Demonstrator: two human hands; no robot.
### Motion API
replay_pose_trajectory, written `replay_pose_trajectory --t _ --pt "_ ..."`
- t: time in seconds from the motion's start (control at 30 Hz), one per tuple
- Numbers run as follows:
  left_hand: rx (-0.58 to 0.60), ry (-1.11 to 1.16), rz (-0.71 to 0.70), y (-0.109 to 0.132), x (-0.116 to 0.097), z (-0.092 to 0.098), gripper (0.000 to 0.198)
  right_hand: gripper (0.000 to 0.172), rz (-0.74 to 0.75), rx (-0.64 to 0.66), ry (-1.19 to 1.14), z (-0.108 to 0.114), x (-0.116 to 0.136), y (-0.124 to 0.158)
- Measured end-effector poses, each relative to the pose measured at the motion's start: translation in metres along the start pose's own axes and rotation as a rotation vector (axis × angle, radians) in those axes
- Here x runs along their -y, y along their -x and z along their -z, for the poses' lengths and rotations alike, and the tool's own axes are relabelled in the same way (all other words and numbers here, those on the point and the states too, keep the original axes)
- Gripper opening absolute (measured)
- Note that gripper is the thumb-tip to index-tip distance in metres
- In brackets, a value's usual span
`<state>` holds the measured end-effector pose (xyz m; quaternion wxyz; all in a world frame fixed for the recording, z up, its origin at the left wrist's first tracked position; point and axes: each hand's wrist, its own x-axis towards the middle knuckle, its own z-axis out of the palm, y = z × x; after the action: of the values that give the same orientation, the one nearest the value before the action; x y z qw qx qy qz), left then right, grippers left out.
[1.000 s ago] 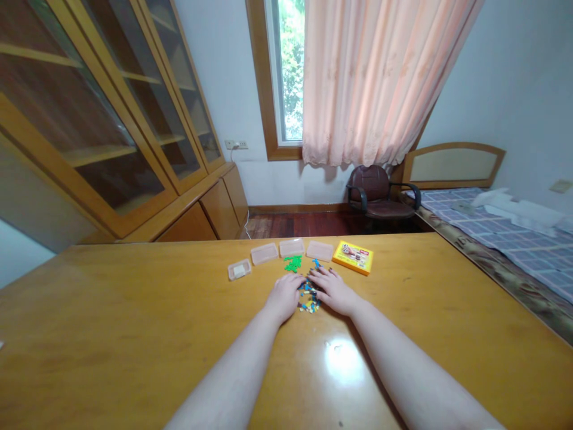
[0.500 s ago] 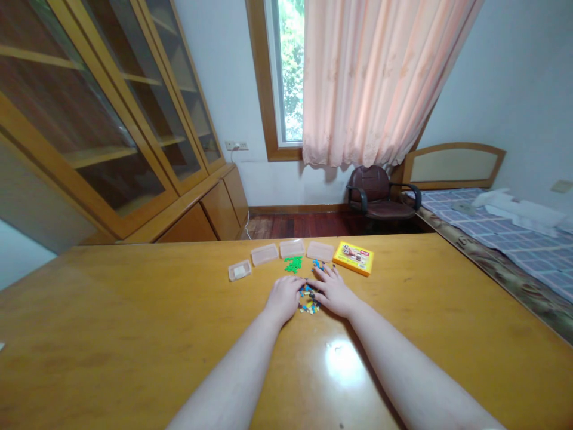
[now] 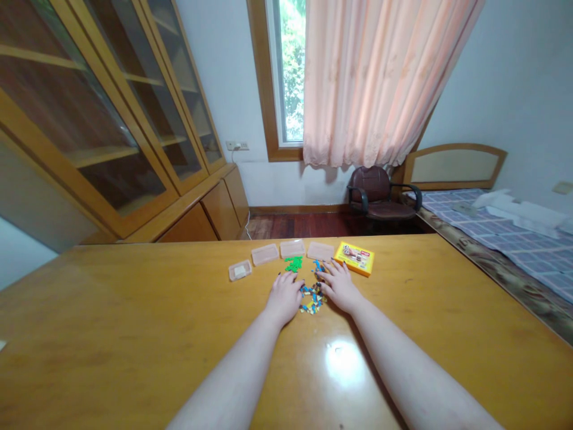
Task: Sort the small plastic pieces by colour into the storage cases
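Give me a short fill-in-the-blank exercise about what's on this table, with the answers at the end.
Between the left hand and right hand lie small pieces, mostly blue and ____.
Ahead of the left hand lies a cluster of pieces, all colored ____.
There are ____ clear plastic boxes in a row on the table.
The leftmost box holds something ____.

Answers: yellow, green, four, white.
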<state>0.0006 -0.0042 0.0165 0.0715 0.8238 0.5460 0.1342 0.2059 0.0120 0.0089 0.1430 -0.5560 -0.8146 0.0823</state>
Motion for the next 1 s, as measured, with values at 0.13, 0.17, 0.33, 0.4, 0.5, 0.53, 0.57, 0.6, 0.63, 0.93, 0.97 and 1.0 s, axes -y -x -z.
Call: replay_pose_trajectory --t 0.13,0.17,0.33,0.4,0.5,0.53,0.57,0.6,0.63,0.93,0.97,1.0 --pt "-0.062 0.022 0.000 -0.001 0.002 -0.003 0.032 0.038 0.022 0.027 -0.002 0.000 0.002 0.000" --pt "-0.075 0.027 -0.001 -0.001 0.003 -0.004 0.033 0.039 0.037 0.041 -0.005 0.000 0.004 0.001" --pt "-0.094 0.017 0.013 -0.001 0.002 -0.006 0.040 0.044 0.150 0.101 -0.047 -0.002 0.008 0.002" --pt "-0.057 -0.002 0.004 0.000 0.002 -0.006 0.042 0.044 0.142 0.061 -0.065 -0.002 0.006 0.001" --pt "-0.003 -0.037 -0.020 0.001 0.002 -0.006 0.039 0.037 0.119 -0.001 -0.098 0.000 0.000 0.001" --pt "0.001 -0.050 -0.018 0.002 0.002 -0.007 0.039 0.035 0.128 -0.003 -0.113 0.001 -0.001 0.001" --pt "-0.002 -0.062 -0.012 0.002 0.003 -0.007 0.038 0.034 0.148 0.007 -0.130 0.002 -0.002 0.001" --pt "-0.009 -0.073 -0.002 0.002 0.003 -0.007 0.039 0.034 0.175 0.024 -0.146 0.003 -0.002 0.002" --pt "-0.019 -0.082 0.011 0.001 0.004 -0.008 0.039 0.035 0.202 0.045 -0.161 0.004 -0.001 0.002" --pt "-0.125 -0.052 0.000 -0.001 0.008 -0.007 0.030 0.043 0.221 0.169 -0.106 0.003 0.011 0.004" --pt "-0.128 -0.038 -0.017 -0.001 0.008 -0.008 0.029 0.044 0.191 0.161 -0.082 0.002 0.010 0.003" --pt "-0.130 -0.027 -0.032 -0.001 0.009 -0.009 0.029 0.045 0.153 0.147 -0.056 0.001 0.009 0.002"
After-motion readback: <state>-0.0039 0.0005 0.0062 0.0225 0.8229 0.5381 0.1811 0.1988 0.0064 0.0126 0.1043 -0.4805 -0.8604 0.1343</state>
